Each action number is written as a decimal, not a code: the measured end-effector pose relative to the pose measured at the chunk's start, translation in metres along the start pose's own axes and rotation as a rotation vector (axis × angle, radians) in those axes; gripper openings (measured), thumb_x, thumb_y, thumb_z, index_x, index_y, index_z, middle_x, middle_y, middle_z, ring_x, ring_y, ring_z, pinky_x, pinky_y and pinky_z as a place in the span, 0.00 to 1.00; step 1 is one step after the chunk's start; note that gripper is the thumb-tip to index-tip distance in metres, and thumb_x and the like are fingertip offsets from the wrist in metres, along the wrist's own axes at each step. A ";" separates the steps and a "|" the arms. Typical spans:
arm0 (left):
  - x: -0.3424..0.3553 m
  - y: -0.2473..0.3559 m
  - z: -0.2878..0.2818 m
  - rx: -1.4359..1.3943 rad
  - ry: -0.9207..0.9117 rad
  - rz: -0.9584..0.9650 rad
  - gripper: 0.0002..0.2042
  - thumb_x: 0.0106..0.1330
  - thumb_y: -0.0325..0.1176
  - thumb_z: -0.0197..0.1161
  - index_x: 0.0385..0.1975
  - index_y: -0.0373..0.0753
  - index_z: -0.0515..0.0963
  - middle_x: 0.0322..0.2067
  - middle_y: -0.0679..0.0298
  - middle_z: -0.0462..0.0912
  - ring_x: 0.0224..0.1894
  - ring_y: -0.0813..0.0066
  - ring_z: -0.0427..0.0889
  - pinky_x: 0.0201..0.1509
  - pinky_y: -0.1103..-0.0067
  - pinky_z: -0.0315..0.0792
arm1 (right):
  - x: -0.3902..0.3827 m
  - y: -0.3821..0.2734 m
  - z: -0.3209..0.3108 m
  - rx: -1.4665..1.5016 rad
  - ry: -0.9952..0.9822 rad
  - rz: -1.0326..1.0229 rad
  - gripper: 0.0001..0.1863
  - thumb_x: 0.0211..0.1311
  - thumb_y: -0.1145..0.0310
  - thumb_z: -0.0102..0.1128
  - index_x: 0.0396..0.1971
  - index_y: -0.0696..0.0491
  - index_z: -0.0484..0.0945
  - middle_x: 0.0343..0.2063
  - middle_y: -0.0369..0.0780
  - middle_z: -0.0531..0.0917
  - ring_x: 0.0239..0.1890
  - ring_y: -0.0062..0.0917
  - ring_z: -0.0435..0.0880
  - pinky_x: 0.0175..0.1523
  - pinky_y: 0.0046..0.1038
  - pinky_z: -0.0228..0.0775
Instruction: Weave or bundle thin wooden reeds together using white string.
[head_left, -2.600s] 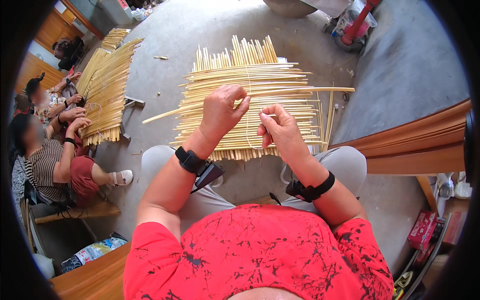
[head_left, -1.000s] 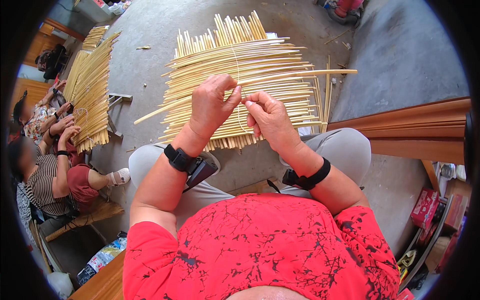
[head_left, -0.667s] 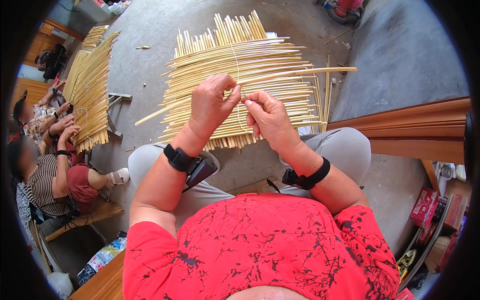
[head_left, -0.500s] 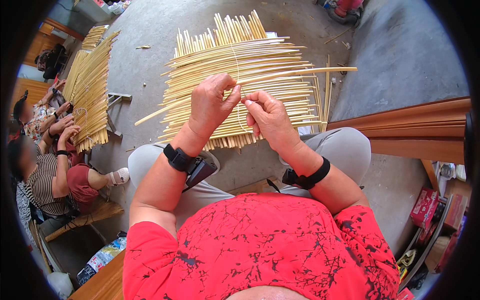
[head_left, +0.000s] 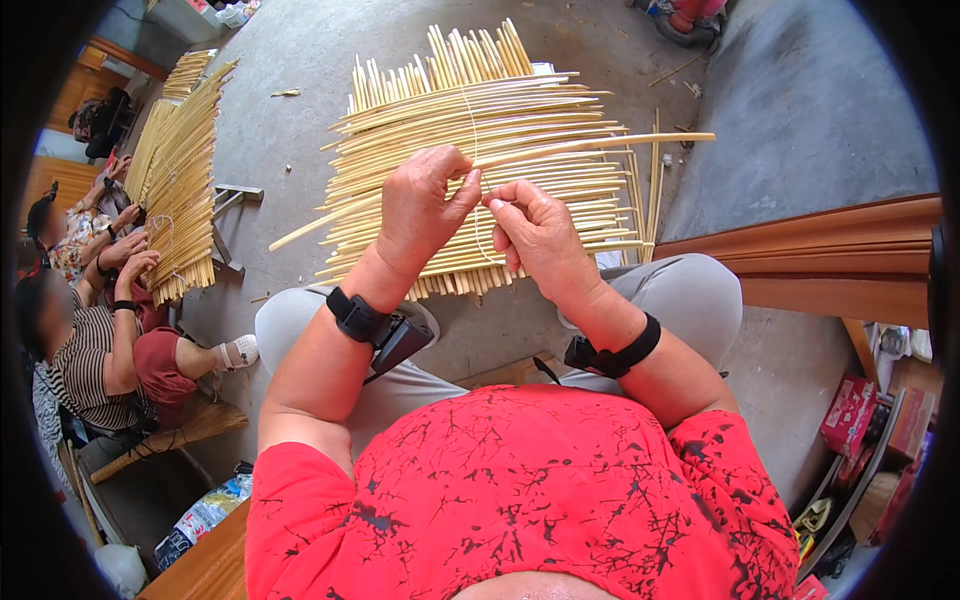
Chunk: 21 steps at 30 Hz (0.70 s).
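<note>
My left hand (head_left: 424, 205) is closed round a long, pale, peeled stalk (head_left: 620, 143). The stalk crosses at a slant above a mat of similar stalks (head_left: 560, 107) laid side by side. Thumb and forefinger meet on my right hand (head_left: 543, 238), just beside the left fingertips. Between the two hands runs a thin pale string (head_left: 475, 113), which also crosses the middle of the mat. The right fingertips appear to pinch this string, though the exact grip is partly hidden. Beneath the mat, more stalks stick out at the far edge, lying lengthwise.
To the left, two people work at another stalk mat (head_left: 185, 195) on a metal-legged stand (head_left: 236, 200). A few loose stalks (head_left: 656, 190) lie right of my mat. A brown wooden beam (head_left: 820, 250) and a shelf with boxes (head_left: 850, 415) are at the right.
</note>
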<state>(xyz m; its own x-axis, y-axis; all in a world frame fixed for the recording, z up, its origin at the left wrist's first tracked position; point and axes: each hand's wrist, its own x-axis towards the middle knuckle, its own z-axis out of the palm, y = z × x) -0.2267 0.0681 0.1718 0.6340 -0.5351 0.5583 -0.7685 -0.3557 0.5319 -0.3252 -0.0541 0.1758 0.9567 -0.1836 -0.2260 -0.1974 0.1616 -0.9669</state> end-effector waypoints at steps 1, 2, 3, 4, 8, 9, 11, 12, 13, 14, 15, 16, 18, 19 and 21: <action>0.000 0.000 0.000 0.010 0.009 0.017 0.05 0.50 0.24 0.62 0.21 0.36 0.72 0.18 0.62 0.73 0.19 0.71 0.72 0.22 0.80 0.67 | 0.000 0.000 0.000 -0.006 0.002 0.005 0.08 0.62 0.68 0.48 0.34 0.57 0.73 0.15 0.32 0.72 0.11 0.09 0.65 0.14 0.13 0.57; 0.000 0.000 0.000 0.010 0.009 0.017 0.05 0.50 0.24 0.62 0.21 0.36 0.72 0.18 0.62 0.73 0.19 0.71 0.72 0.22 0.80 0.67 | 0.000 0.001 0.000 -0.006 0.002 0.005 0.08 0.62 0.68 0.48 0.34 0.57 0.73 0.15 0.32 0.72 0.11 0.09 0.65 0.14 0.13 0.57; 0.001 0.001 0.000 0.042 0.020 0.056 0.05 0.49 0.24 0.63 0.21 0.36 0.72 0.18 0.62 0.73 0.19 0.70 0.72 0.22 0.79 0.66 | 0.001 0.003 0.000 -0.019 0.009 -0.018 0.08 0.62 0.68 0.48 0.33 0.57 0.73 0.15 0.32 0.71 0.12 0.09 0.64 0.14 0.13 0.56; 0.001 0.001 0.000 0.074 0.031 0.095 0.06 0.49 0.24 0.63 0.20 0.36 0.72 0.18 0.61 0.73 0.19 0.69 0.72 0.21 0.79 0.66 | 0.002 0.005 0.000 -0.033 0.016 -0.042 0.07 0.62 0.69 0.49 0.33 0.57 0.73 0.14 0.31 0.70 0.12 0.09 0.64 0.14 0.13 0.56; 0.000 0.002 0.002 0.085 0.062 0.127 0.06 0.48 0.24 0.64 0.20 0.37 0.71 0.18 0.61 0.72 0.19 0.67 0.71 0.21 0.77 0.66 | 0.003 0.010 0.000 -0.034 0.027 -0.067 0.07 0.62 0.69 0.48 0.32 0.56 0.72 0.14 0.31 0.69 0.12 0.09 0.62 0.15 0.13 0.54; 0.000 0.003 0.001 0.079 0.048 0.110 0.06 0.48 0.24 0.64 0.20 0.37 0.71 0.18 0.61 0.72 0.19 0.67 0.71 0.22 0.77 0.66 | 0.004 0.012 0.000 -0.032 0.034 -0.083 0.06 0.62 0.69 0.48 0.31 0.56 0.72 0.14 0.30 0.68 0.12 0.09 0.62 0.15 0.13 0.53; -0.001 0.005 0.002 0.073 0.035 0.093 0.06 0.48 0.24 0.64 0.20 0.37 0.71 0.18 0.61 0.72 0.19 0.67 0.72 0.22 0.76 0.66 | 0.005 0.013 0.000 -0.030 0.040 -0.100 0.06 0.62 0.69 0.48 0.31 0.56 0.72 0.14 0.30 0.68 0.12 0.09 0.61 0.15 0.14 0.52; -0.002 0.006 0.002 0.067 0.040 0.095 0.06 0.47 0.24 0.64 0.20 0.37 0.72 0.18 0.60 0.73 0.19 0.66 0.72 0.22 0.76 0.66 | 0.005 0.014 0.000 -0.018 0.053 -0.103 0.06 0.61 0.71 0.48 0.29 0.57 0.72 0.13 0.32 0.69 0.14 0.11 0.64 0.18 0.16 0.55; -0.002 0.007 0.002 0.059 0.045 0.096 0.06 0.47 0.24 0.64 0.20 0.37 0.72 0.18 0.60 0.73 0.20 0.66 0.72 0.23 0.76 0.67 | 0.005 0.014 0.000 -0.006 0.067 -0.105 0.07 0.60 0.72 0.49 0.27 0.59 0.73 0.13 0.33 0.71 0.16 0.13 0.67 0.21 0.18 0.58; -0.002 0.008 0.002 0.059 0.046 0.096 0.06 0.47 0.24 0.64 0.20 0.37 0.72 0.18 0.60 0.73 0.20 0.66 0.72 0.23 0.76 0.67 | 0.005 0.013 0.000 -0.007 0.067 -0.106 0.07 0.60 0.72 0.49 0.27 0.59 0.73 0.13 0.33 0.71 0.16 0.13 0.67 0.21 0.18 0.58; -0.001 0.008 0.002 0.064 0.057 0.124 0.06 0.47 0.24 0.64 0.21 0.37 0.72 0.19 0.60 0.73 0.21 0.64 0.73 0.23 0.75 0.67 | 0.005 0.013 0.000 0.011 0.065 -0.093 0.07 0.60 0.72 0.49 0.28 0.59 0.73 0.13 0.33 0.70 0.16 0.13 0.67 0.21 0.18 0.58; -0.001 0.009 0.002 0.066 0.067 0.152 0.06 0.47 0.24 0.64 0.21 0.37 0.72 0.19 0.60 0.73 0.21 0.63 0.74 0.24 0.74 0.67 | 0.005 0.013 0.000 0.028 0.064 -0.079 0.07 0.60 0.72 0.49 0.28 0.59 0.73 0.13 0.33 0.70 0.16 0.13 0.67 0.21 0.18 0.58; -0.003 0.009 0.004 0.087 0.066 0.161 0.06 0.47 0.24 0.64 0.22 0.37 0.72 0.20 0.60 0.74 0.23 0.63 0.74 0.25 0.74 0.68 | 0.005 0.013 -0.002 0.032 0.071 -0.062 0.06 0.60 0.72 0.50 0.28 0.59 0.73 0.13 0.33 0.71 0.15 0.12 0.67 0.20 0.18 0.58; -0.004 0.009 0.003 0.113 0.064 0.169 0.06 0.47 0.24 0.64 0.23 0.37 0.73 0.21 0.60 0.74 0.24 0.62 0.75 0.25 0.73 0.69 | 0.005 0.012 -0.002 0.038 0.074 -0.045 0.06 0.60 0.71 0.50 0.28 0.58 0.73 0.13 0.32 0.71 0.15 0.12 0.66 0.19 0.17 0.58; -0.009 0.010 0.006 0.113 0.039 0.183 0.06 0.47 0.23 0.63 0.24 0.37 0.73 0.21 0.60 0.75 0.24 0.62 0.75 0.26 0.73 0.69 | 0.004 0.010 -0.003 0.103 0.067 -0.004 0.06 0.60 0.71 0.50 0.28 0.58 0.74 0.14 0.32 0.71 0.14 0.12 0.66 0.18 0.16 0.57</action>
<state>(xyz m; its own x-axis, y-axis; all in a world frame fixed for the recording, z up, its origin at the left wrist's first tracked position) -0.2410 0.0649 0.1685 0.4838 -0.5699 0.6642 -0.8747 -0.3401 0.3453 -0.3236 -0.0558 0.1649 0.9403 -0.2479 -0.2331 -0.1676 0.2590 -0.9512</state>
